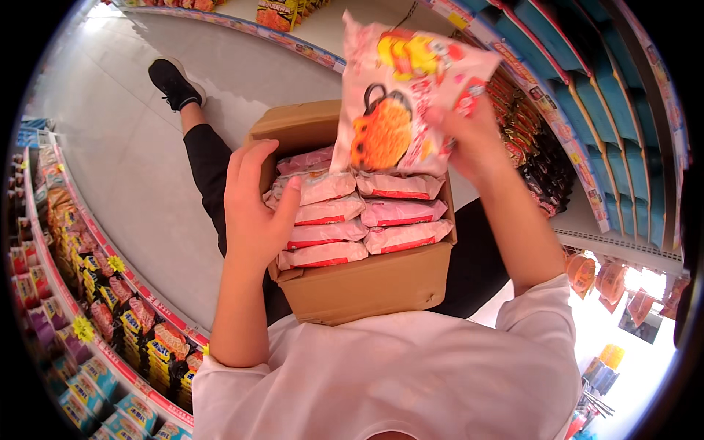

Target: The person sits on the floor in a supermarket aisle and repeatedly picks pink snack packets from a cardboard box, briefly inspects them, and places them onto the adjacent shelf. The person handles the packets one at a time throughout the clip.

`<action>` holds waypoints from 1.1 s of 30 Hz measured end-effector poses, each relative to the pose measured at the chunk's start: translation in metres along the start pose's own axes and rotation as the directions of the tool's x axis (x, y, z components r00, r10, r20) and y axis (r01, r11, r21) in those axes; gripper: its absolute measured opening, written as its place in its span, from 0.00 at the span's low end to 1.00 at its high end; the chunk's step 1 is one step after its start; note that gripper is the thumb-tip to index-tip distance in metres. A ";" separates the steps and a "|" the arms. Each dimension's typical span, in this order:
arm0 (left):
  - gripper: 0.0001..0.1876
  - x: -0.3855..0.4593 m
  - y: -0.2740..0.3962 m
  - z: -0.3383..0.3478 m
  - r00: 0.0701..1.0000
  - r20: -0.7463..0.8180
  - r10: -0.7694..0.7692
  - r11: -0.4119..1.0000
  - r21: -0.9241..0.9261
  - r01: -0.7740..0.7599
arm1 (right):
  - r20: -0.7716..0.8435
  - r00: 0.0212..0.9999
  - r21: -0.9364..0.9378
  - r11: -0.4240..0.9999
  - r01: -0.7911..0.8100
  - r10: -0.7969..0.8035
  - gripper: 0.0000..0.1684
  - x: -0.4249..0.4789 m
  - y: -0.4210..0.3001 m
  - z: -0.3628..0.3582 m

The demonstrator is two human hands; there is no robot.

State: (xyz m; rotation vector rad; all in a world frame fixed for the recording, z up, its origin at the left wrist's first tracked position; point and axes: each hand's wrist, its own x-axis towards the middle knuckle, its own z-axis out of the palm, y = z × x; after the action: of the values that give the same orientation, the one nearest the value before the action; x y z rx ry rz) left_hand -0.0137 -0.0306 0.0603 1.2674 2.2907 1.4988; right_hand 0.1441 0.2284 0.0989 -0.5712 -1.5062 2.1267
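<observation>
My right hand (473, 140) grips a pink snack bag (385, 110) by its right side, raised over the far part of an open cardboard box (363, 286). The bag's front carries a yellow cartoon figure and a picture of an orange, animal-shaped snack. At the box's left side is my left hand (250, 192), fingers apart, holding nothing; whether it touches the box or the bags cannot be told. Inside the box, two stacks of similar pink snack bags (407, 212) with red edges lie side by side. The raised bag hides part of the box's far end.
A shelf of snack bags and tubs (132, 313) with a red price strip curves along the left. To the right stand shelves with blue-green packs (605, 110) and dark snack packets (542, 181). My leg and black shoe (170, 85) extend across the grey floor (132, 181).
</observation>
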 end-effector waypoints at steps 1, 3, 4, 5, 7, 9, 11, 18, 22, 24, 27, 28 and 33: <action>0.24 0.004 -0.003 0.002 0.996 0.002 0.092 0.992 0.088 -0.092 | -0.024 0.996 -0.121 0.989 0.088 -0.091 0.34 0.004 -0.011 -0.002; 0.24 0.011 -0.010 0.005 0.996 0.020 0.085 0.992 0.093 -0.087 | -0.036 0.978 -0.394 0.902 0.176 -0.206 0.33 0.012 -0.036 0.001; 0.24 0.013 -0.014 0.005 0.997 0.030 0.071 0.991 0.111 -0.074 | -0.081 0.984 -0.573 0.815 0.086 -0.161 0.31 0.016 -0.049 0.005; 0.24 0.015 -0.017 0.005 0.998 0.040 0.057 0.990 0.130 -0.062 | 0.001 0.971 -0.630 0.754 0.185 -0.238 0.28 0.025 -0.046 0.002; 0.24 0.021 -0.022 0.007 0.997 0.061 0.039 0.991 0.122 -0.046 | 0.176 0.913 -0.714 0.590 0.376 -0.369 0.22 0.052 -0.045 -0.007; 0.24 0.027 -0.027 0.009 0.996 0.084 0.020 0.996 0.090 -0.028 | 0.328 0.879 -0.834 0.331 0.442 -0.346 0.24 0.080 -0.041 -0.013; 0.24 0.032 -0.034 0.010 0.994 0.112 0.001 0.999 0.048 -0.006 | 0.463 0.827 -0.836 0.154 0.527 -0.320 0.28 0.112 -0.021 -0.020; 0.23 0.053 -0.063 0.009 0.984 0.152 -0.091 0.995 0.053 0.084 | 0.328 0.938 -0.935 0.101 0.340 -0.116 0.26 0.218 0.052 -0.065; 0.17 0.069 -0.072 0.011 0.937 0.204 -0.285 0.943 -0.119 0.312 | 0.298 0.952 -0.946 0.111 0.305 -0.071 0.26 0.275 0.090 -0.107; 0.13 0.079 -0.073 0.009 0.903 0.239 -0.357 0.899 -0.172 0.402 | 0.273 0.957 -0.959 0.050 0.279 -0.101 0.27 0.304 0.108 -0.132; 0.14 0.082 -0.083 0.006 0.882 0.283 -0.378 0.871 -0.216 0.442 | 0.251 0.963 -0.968 -0.038 0.248 -0.103 0.30 0.341 0.117 -0.157; 0.16 0.085 -0.084 0.007 0.873 0.288 -0.394 0.855 -0.234 0.463 | 0.240 0.966 -0.970 -0.067 0.234 -0.098 0.31 0.350 0.120 -0.168; 0.19 0.097 -0.095 0.005 0.852 0.348 -0.392 0.826 -0.275 0.492 | 0.289 0.952 -0.956 -0.071 0.283 -0.101 0.35 0.388 0.122 -0.232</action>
State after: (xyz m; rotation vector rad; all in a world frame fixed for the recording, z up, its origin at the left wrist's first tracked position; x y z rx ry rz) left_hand -0.1281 0.0255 0.0125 0.7154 1.8497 1.3740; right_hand -0.0496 0.5975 -0.1142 -0.5454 -2.9028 0.3333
